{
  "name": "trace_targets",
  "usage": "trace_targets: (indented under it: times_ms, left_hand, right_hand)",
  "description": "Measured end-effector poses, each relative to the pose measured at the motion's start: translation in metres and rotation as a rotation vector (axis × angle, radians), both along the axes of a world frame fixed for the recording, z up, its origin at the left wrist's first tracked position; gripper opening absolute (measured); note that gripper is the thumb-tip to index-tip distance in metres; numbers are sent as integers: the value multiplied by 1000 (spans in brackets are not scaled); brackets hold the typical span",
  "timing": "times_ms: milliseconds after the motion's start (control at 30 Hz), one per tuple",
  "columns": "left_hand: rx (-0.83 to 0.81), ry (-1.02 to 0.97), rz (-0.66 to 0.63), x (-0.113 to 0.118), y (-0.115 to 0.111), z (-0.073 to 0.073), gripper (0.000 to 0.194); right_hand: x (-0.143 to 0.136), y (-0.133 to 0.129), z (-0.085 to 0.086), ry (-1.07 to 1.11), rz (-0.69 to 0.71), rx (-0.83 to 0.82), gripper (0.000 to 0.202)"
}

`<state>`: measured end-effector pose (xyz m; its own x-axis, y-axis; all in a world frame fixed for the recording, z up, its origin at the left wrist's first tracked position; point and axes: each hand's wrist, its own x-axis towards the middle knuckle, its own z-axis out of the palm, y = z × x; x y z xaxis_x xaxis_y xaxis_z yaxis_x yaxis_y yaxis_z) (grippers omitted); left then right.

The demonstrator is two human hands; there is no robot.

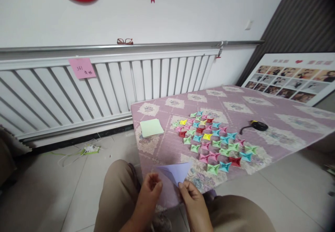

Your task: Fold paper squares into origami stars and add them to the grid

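A blue-purple sheet of paper (179, 171), folded into a triangle, is held over the near edge of the table. My right hand (193, 198) pinches its lower corner between thumb and fingers. Just left of the paper is my left hand (150, 193), its fingers curled together near the thumb; whether anything is between them is too small to make out. Beyond both hands, several small folded paper stars (207, 136) in green, pink, blue, red and yellow lie in rows. A stack of pale green square sheets (151, 128) rests at the table's left side.
The table (167, 148) has a pink patterned cloth. A black coiled object (259, 125) lies on its right part. Behind stands a white radiator (151, 78) with a pink note (82, 68); glasses (125, 41) rest on the pipe. A power strip (90, 149) is on the floor.
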<state>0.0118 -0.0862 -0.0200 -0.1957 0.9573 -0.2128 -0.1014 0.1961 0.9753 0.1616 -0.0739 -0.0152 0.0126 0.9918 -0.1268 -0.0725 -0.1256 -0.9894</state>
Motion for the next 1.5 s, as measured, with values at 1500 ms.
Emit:
trace_targets:
  times_ms: [1500]
  left_hand:
    - [-1,-330,-290,-32,-35,53,27]
  right_hand:
    - [-5,-30,87,-214,364,61,31]
